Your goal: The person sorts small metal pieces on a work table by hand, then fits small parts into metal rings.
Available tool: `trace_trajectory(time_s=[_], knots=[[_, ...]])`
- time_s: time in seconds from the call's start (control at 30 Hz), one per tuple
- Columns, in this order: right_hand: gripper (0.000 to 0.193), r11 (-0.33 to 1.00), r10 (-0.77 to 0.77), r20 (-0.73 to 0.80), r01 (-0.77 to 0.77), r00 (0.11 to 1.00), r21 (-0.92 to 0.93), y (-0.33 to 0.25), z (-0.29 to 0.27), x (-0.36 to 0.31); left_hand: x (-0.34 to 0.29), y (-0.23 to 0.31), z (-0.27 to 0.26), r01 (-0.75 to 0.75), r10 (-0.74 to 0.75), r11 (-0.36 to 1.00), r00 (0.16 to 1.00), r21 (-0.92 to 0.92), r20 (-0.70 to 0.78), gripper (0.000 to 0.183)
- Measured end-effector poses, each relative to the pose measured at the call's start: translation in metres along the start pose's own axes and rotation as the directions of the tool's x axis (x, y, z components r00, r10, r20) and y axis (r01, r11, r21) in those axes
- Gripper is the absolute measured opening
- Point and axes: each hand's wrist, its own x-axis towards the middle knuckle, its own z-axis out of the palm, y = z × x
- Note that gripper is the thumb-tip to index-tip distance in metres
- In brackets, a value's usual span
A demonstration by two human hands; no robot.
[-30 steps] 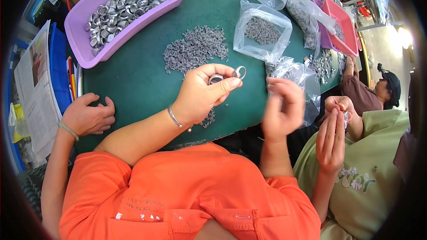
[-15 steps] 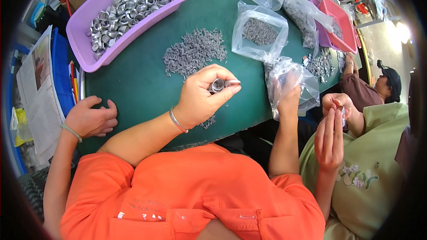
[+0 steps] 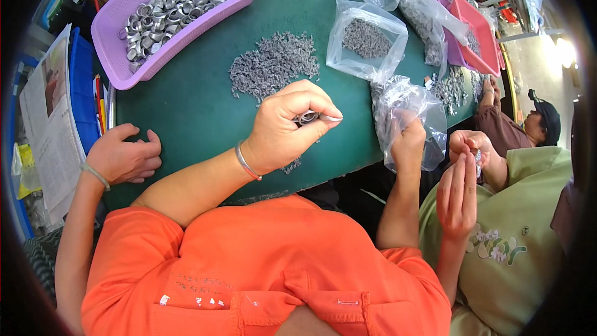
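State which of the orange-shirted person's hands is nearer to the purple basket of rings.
Left. The left hand, holding rings, is below and to the right of the basket; the right hand is farther right, at a clear plastic bag.

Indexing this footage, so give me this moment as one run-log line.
left hand: holding metal rings | right hand: at clear plastic bag, grip unclear | green table: grey pile, purple basket of rings
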Motion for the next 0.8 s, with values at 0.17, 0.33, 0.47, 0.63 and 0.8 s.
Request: trace_trajectory(time_s=[0.17,0.33,0.47,0.63,0.8], knots=[[0.014,0.998,0.001,-0.001,-0.002,1.0,-0.066,-0.001,0.001,-0.002,-0.001,0.004,0.002,0.066,-0.064,0.994,0.998,0.091,-0.021,0.015],[0.015,0.992,0.031,0.042,-0.026,0.999,-0.12,-0.005,-0.001,0.0,-0.002,0.002,0.002,0.089,-0.086,0.988,0.996,0.123,-0.034,0.014],[0.016,0.987,0.034,0.016,-0.031,0.999,-0.159,-0.008,-0.001,-0.003,0.003,0.016,0.001,0.578,-0.586,0.759,0.807,-0.299,0.072,0.013],[0.015,0.955,0.114,0.074,-0.089,0.991,-0.285,-0.014,-0.006,-0.007,0.0,0.006,-0.003,0.605,-0.61,0.498,0.754,-0.621,0.244,0.021],[0.013,0.994,0.072,0.033,-0.069,0.997,-0.082,-0.013,-0.008,-0.011,0.002,0.006,-0.004,0.629,-0.652,0.349,0.695,-0.695,0.303,0.016]])
